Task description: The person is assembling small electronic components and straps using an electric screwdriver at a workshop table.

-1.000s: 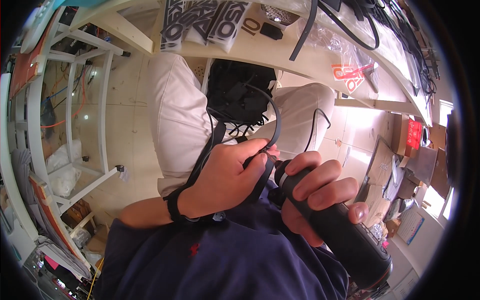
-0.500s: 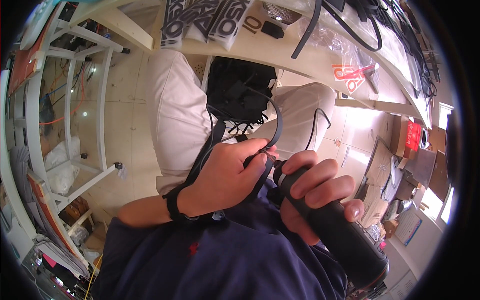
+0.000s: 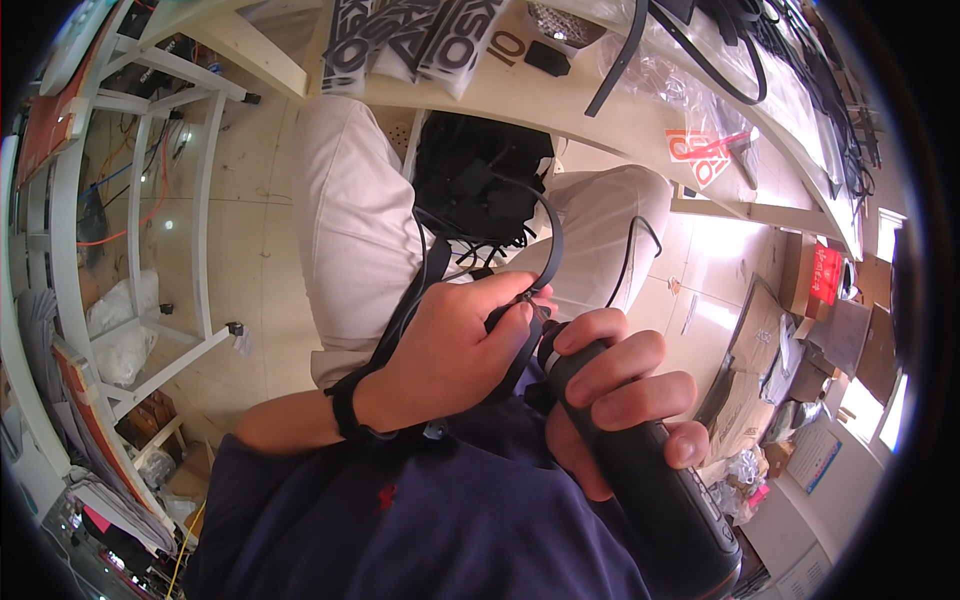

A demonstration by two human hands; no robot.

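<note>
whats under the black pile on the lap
The black pile of gear and cables rests on the person's lap, on the pale trousers. Part of a white seat shows between the legs. Whatever lies directly under the pile is covered.

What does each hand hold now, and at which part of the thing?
The right hand wraps around the upper body of a black cylindrical power tool. The left hand pinches a black cable near the tool's tip.
</note>
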